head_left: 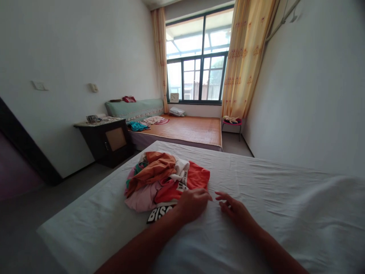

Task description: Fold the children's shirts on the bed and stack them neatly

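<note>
A heap of crumpled clothes lies on the white sheet (pixel 253 179) in front of me. At its right is a red garment (pixel 199 174) with printed lettering; an orange-brown cloth (pixel 156 167) lies on top, and a pink cloth (pixel 142 198) spreads at the near left. My left hand (pixel 195 203) is at the red garment's near right edge, its fingers curled inward; whether cloth is between them is hidden. Just to the right, my right hand (pixel 231 206) hovers low over the sheet, fingers bent but apart, with nothing visible in them. Bold lettering (pixel 160 214) shows beside my left forearm.
Beyond the sheeted surface stands a bed with a brown mat (pixel 188 127), some clothes (pixel 139 125) on its left side. A dark cabinet (pixel 107 142) stands at the left wall. By the curtain (pixel 242 57) is a small pink stool (pixel 232 122) holding a plush toy.
</note>
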A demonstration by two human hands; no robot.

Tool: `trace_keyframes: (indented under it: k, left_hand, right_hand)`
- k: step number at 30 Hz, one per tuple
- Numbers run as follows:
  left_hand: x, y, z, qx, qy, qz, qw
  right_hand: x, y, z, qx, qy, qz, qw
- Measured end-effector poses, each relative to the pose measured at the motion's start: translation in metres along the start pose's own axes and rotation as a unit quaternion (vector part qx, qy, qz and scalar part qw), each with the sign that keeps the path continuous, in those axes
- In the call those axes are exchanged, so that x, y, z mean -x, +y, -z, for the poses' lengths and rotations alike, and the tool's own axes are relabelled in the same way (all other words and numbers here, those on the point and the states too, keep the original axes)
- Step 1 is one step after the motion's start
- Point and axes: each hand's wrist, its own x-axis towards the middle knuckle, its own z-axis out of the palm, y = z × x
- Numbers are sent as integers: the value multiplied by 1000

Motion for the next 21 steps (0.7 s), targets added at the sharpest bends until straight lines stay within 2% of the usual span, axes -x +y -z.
trace_keyframes:
  k: [2,4,6,8,12,18,20,21]
  left_hand:
    - [1,-21,20,-65,45,69,995]
    - [7,-48,37,-153,78,127,977]
    - [15,-75,48,-216,105,191,952]
    - [24,-97,56,-230,126,240,935]
    - [34,-121,66,-176,162,244,940]
    - [37,-138,75,-70,269,241,930]
    - [39,-143,79,-28,288,233,928]
    - [40,-146,80,-12,293,232,927]
  right_hand:
    - [1,0,-3,48,-7,16,999]
    - [1,4,-2,60,-10,16,998]
    - [1,6,1,53,-11,9,998]
    - [2,4,1,59,-12,1,998]
    - [0,-17,-15,90,-23,2,996]
    - [-36,-54,-59,228,-28,103,968]
    - [-53,-59,-58,219,-11,114,969]
    - [-60,-60,-52,185,18,119,975]
